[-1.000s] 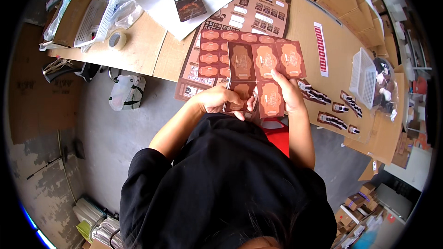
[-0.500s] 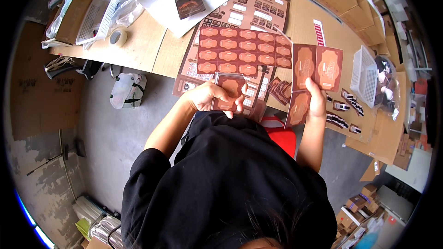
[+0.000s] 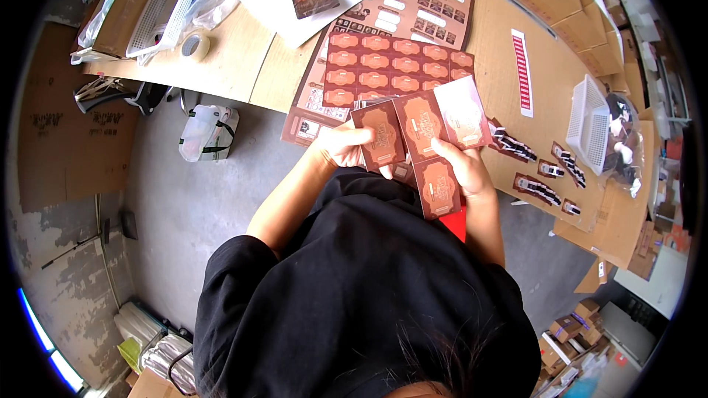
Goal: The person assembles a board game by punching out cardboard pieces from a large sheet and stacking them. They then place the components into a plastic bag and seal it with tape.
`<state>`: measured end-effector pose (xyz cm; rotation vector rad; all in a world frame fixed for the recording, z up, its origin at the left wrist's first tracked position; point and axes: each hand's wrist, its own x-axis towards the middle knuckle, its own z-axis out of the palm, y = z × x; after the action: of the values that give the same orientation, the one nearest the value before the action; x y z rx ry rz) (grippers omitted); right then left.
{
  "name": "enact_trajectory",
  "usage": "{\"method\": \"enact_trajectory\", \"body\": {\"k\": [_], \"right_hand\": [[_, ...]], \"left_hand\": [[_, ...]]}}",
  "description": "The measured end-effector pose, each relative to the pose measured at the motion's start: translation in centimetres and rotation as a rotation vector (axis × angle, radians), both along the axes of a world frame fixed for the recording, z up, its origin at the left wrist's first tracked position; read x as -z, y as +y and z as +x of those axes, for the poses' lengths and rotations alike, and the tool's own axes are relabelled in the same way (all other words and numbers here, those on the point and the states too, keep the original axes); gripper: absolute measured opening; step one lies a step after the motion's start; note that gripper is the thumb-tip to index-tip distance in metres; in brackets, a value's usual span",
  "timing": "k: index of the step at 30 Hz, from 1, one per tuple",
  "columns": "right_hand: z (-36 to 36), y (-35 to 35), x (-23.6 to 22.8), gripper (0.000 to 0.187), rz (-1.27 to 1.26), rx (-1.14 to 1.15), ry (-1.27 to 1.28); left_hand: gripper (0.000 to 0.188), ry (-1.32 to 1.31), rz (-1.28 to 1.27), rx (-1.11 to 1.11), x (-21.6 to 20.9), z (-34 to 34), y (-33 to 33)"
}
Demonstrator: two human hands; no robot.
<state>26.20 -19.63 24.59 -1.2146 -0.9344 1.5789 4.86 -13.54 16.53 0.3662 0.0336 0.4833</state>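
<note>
In front of my body, my left hand (image 3: 343,146) grips a stack of reddish-brown cards (image 3: 380,138), its thumb across the top card. My right hand (image 3: 470,171) pinches an L-shaped piece of card sheet (image 3: 420,129) made of three joined cards, with its thumb on the front; light glares off the upper right card. The left edge of this piece meets or overlaps the stack; I cannot tell which. Just beyond my hands, a larger uncut card sheet (image 3: 375,60) with rows of the same cards lies on a printed brown poster sheet (image 3: 402,7).
Several small stacks of cards (image 3: 537,190) lie on the table at right, near a white plastic basket (image 3: 588,121) and a red-and-white strip (image 3: 522,74). At far left are a tape roll (image 3: 195,46) and another white basket (image 3: 164,18). Cardboard boxes (image 3: 579,26) line the back right.
My right hand has brought the three-card piece left and tilted it against the stack. My left hand has shifted slightly, its thumb now lying on the stack.
</note>
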Motion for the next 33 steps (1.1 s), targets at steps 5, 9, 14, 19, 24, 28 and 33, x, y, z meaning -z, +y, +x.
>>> {"method": "enact_trajectory", "body": {"k": [5, 9, 14, 19, 24, 28, 33], "right_hand": [[2.5, 0.4, 0.0, 0.034, -0.181, -0.065, 0.074], [4.9, 0.5, -0.3, 0.045, -0.205, 0.093, 0.189], [4.6, 0.3, 0.1, 0.042, 0.034, 0.236, 0.124], [-2.2, 0.8, 2.7, 0.028, 0.132, 0.213, -0.043], [-3.6, 1.7, 4.3, 0.026, 0.509, 0.218, -0.419], [-2.9, 1.1, 2.4, 0.027, 0.17, 0.144, -0.207], [-1.8, 2.3, 4.1, 0.032, 0.061, 0.447, 0.007]], "left_hand": [[0.043, 0.183, -0.084, 0.085, -3.0, 0.0, 0.1], [0.038, 0.128, 0.058, 0.09, -3.6, -1.7, 0.2], [0.052, 0.23, 0.029, -0.128, -3.0, -2.4, 0.2], [0.064, 0.308, 0.052, -0.169, -3.2, 1.5, -2.1], [0.04, 0.425, 0.107, -0.019, -3.9, 2.4, -2.1], [0.032, 0.371, 0.09, 0.17, -4.0, 2.6, -2.2], [0.026, 0.384, 0.206, 0.421, -2.3, 2.4, -1.6]]}}
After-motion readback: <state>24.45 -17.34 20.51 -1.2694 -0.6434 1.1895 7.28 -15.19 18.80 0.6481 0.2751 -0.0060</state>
